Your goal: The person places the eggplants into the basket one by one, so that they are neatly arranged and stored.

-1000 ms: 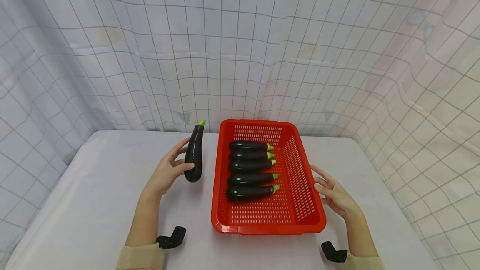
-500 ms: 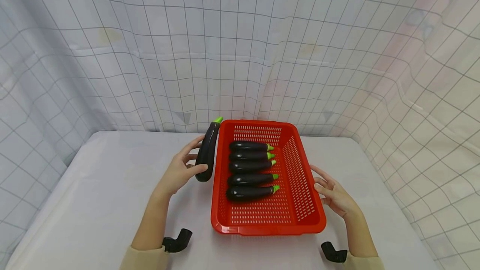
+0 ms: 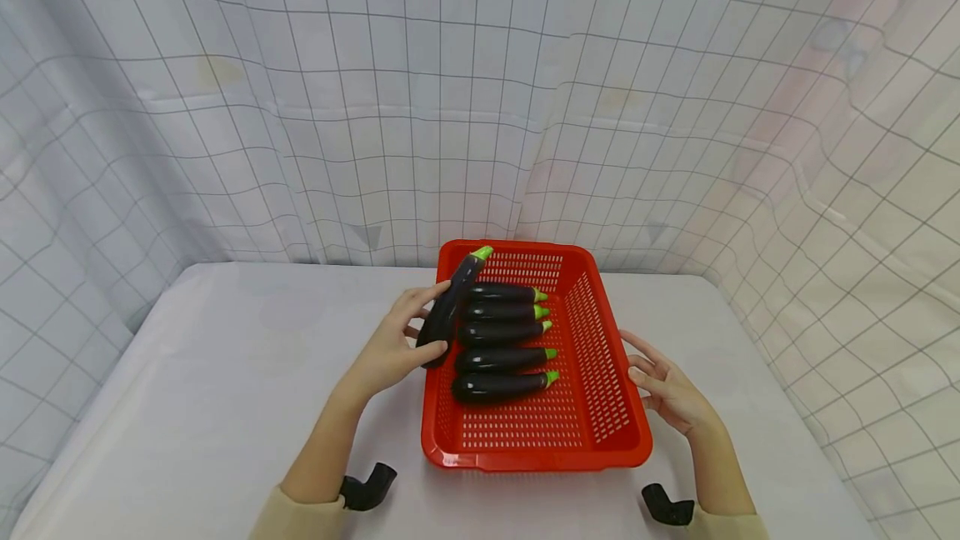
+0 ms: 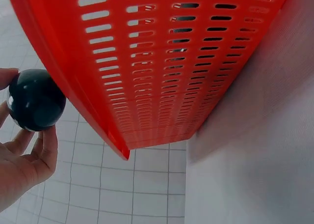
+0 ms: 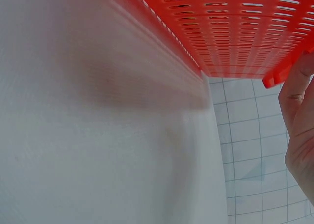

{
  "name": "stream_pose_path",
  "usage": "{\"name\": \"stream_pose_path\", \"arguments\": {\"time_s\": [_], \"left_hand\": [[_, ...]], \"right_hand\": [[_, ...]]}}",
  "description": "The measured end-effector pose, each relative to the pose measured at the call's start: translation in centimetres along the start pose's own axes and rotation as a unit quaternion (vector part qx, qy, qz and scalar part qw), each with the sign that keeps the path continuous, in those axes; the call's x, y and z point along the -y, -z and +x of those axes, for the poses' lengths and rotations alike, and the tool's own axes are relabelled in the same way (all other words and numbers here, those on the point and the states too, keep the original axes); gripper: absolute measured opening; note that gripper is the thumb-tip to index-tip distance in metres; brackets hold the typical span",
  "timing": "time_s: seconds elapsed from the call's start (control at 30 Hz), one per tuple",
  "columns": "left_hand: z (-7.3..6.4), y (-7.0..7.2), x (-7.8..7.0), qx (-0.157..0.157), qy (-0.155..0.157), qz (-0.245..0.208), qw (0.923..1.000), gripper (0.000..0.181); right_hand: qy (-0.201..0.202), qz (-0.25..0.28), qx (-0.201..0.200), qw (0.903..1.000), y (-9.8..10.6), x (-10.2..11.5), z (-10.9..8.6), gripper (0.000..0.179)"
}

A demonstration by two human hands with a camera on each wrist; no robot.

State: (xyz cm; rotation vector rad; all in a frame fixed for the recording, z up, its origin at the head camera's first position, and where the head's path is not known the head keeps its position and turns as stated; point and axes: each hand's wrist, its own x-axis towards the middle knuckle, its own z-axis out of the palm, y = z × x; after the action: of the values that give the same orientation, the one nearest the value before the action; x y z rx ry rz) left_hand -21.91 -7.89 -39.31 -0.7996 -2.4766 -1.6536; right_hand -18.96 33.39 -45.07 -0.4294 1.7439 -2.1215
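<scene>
My left hand holds a dark purple eggplant with a green stem, thumb on one side and fingers on the other. It is slanted over the left rim of the red plastic basket, stem end pointing away and to the right. In the left wrist view the eggplant's rounded end shows beside the rim. Several more eggplants lie side by side in the basket, stems to the right. My right hand rests against the basket's right rim with its fingers; in the right wrist view part of this hand is cut off.
The basket has slotted walls and stands on a white-covered table. White cloth with a dark grid hangs behind and at both sides. Black wrist-camera mounts stick out at both forearms.
My left hand has moved right with the eggplant, from beside the basket to over its left rim. The eggplant has tilted further right. My right hand and the basket stay in place.
</scene>
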Motion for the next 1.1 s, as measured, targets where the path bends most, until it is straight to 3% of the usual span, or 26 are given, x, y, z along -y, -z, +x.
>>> {"name": "stream_pose_path", "arguments": {"time_s": [0.33,0.6,0.73,0.97,1.1], "left_hand": [[0.4,-2.5,-1.0,0.037,-0.047,0.061,0.9963,0.068],[0.2,-4.6,-1.6,0.071,-0.09,0.159,0.9807,0.066],[0.0,-5.6,-1.8,0.092,-0.114,0.216,0.9652,0.066],[-0.6,-7.1,-1.6,0.131,-0.178,0.31,0.9247,0.065],[-0.9,-7.6,-1.3,0.159,-0.19,0.34,0.9073,0.067]], "right_hand": [[0.004,0.008,0.008,0.9999,-0.1,0.1,-0.1,0.057],[0.002,0.01,0.005,0.9999,0.0,0.0,-0.1,0.057],[-0.005,0.003,0.003,1.0,0.1,0.0,0.0,0.058],[-0.015,-0.007,-0.009,0.9998,0.1,0.0,-0.1,0.058],[-0.018,-0.009,-0.012,0.9997,0.1,0.0,-0.1,0.059]]}}
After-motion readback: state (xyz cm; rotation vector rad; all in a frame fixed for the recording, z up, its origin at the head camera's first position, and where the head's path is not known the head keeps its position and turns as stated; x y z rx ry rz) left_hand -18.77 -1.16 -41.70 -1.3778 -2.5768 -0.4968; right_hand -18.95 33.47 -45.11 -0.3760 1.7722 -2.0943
